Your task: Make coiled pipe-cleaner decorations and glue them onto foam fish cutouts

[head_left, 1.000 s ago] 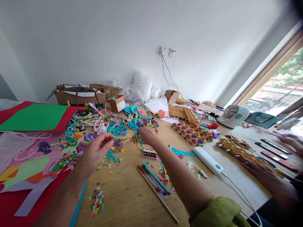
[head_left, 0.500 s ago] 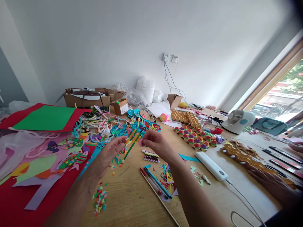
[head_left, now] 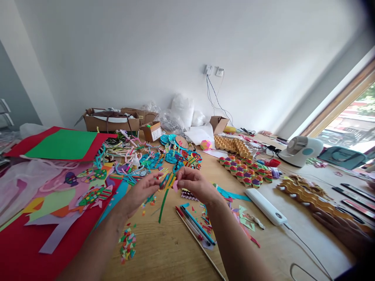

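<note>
Striped paper cutout (head_left: pixel 169 180) pinched in right hand (head_left: pixel 195 185), left hand (head_left: pixel 142 192) at its other edge (grip unclear)

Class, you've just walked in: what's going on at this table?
A right hand holds a striped paper piece, the left hand close at its other side. A green strip hangs below. Paper scraps and pens lie nearer. Another person's hand rests beside a brown egg-carton strip.

right hand (head_left: pixel 197 185): holding striped paper (head_left: pixel 169 181) | left hand (head_left: pixel 140 194): at its side | pens (head_left: pixel 198 225): on table (head_left: pixel 155 251)
</note>
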`<state>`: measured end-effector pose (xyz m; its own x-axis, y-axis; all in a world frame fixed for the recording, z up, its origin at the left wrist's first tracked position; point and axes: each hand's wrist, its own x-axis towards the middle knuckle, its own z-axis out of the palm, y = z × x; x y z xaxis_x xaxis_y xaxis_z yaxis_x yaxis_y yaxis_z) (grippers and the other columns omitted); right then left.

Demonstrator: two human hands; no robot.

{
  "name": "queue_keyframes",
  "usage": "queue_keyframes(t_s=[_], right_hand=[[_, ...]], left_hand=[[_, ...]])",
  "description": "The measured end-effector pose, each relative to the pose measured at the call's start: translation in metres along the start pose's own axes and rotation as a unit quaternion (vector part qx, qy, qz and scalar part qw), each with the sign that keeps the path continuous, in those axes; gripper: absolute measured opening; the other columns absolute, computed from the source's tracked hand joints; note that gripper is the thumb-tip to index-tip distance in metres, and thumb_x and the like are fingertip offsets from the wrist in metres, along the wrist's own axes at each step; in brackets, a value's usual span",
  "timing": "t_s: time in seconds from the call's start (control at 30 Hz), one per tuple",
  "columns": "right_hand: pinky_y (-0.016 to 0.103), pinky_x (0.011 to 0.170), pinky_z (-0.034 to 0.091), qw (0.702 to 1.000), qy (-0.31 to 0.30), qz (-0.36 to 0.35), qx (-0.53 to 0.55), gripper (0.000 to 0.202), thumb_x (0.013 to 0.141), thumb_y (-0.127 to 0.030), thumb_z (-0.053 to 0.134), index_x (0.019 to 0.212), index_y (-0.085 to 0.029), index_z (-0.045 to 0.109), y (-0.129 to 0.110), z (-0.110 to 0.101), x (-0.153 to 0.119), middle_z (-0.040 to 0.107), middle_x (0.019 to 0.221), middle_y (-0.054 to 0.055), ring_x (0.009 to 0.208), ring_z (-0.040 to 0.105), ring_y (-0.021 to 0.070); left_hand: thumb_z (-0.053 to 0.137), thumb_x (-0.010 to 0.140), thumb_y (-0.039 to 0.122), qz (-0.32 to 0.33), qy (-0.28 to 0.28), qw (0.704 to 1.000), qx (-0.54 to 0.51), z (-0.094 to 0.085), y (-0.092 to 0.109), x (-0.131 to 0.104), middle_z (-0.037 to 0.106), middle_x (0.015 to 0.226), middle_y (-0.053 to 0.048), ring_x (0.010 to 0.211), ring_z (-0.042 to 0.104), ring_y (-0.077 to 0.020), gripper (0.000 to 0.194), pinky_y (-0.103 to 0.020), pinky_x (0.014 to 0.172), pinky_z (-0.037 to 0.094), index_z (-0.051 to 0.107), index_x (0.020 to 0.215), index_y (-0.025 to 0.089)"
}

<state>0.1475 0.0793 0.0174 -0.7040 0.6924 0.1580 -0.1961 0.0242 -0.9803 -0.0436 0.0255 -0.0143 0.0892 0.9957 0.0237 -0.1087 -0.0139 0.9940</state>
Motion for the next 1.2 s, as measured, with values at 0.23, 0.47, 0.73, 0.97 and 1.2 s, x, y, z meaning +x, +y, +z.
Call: queue_keyframes(t_s=[0.23,0.47,0.73,0.97,1.2], right_hand=[[0.02,0.056,0.039,1.0,0.008,0.021,0.01,0.012,0.069,-0.02,0.067,0.073,-0.016,0.056,0.008,-0.012,-0.006,0.059,0.067,-0.002,0.058,0.053,0.0075],[0.021,0.06,0.041,0.998,0.018,0.028,0.059,0.015,0.068,-0.02,0.068,0.075,-0.016,0.056,0.017,-0.019,-0.013,0.064,0.068,0.0,0.062,0.057,0.0095],[0.02,0.055,0.041,0.99,0.008,-0.008,0.143,0.022,0.061,-0.024,0.075,0.07,-0.016,0.057,0.023,-0.009,-0.012,0.059,0.063,-0.002,0.055,0.055,0.0089],[0.021,0.051,0.039,0.985,0.028,-0.034,0.165,0.021,0.057,-0.024,0.074,0.068,-0.018,0.057,0.024,0.002,-0.006,0.058,0.064,-0.002,0.052,0.052,0.0094],[0.022,0.052,0.038,0.983,0.042,-0.055,0.17,0.018,0.056,-0.024,0.071,0.065,-0.019,0.056,0.036,0.006,0.001,0.055,0.061,-0.002,0.053,0.05,0.0105]], left_hand=[[0.056,0.066,0.032,0.032,0.087,0.991,0.094,-0.013,0.003,0.006,0.055,0.058,0.003,0.057,0.052,-0.0133,0.022,-0.024,0.059,0.04,0.062,0.08,0.017],[0.047,0.069,0.035,0.1,0.141,0.962,0.211,-0.026,0.001,0.011,0.055,0.059,0.002,0.057,0.054,-0.0151,0.025,-0.025,0.057,0.044,0.06,0.081,0.019],[0.043,0.069,0.034,0.123,0.146,0.903,0.385,-0.023,-0.03,0.028,0.062,0.108,-0.012,0.108,0.05,-0.0289,0.032,-0.043,0.097,0.033,0.065,0.085,0.017],[0.05,0.071,0.03,0.122,0.11,0.962,0.218,-0.004,0.002,0.006,0.065,0.095,-0.006,0.096,0.056,-0.0248,0.022,-0.036,0.09,0.039,0.066,0.084,0.021],[0.056,0.075,0.035,0.02,0.02,0.998,-0.06,0.016,0.015,-0.011,0.066,0.091,-0.006,0.09,0.058,-0.0225,0.027,-0.032,0.08,0.044,0.064,0.093,0.016]])
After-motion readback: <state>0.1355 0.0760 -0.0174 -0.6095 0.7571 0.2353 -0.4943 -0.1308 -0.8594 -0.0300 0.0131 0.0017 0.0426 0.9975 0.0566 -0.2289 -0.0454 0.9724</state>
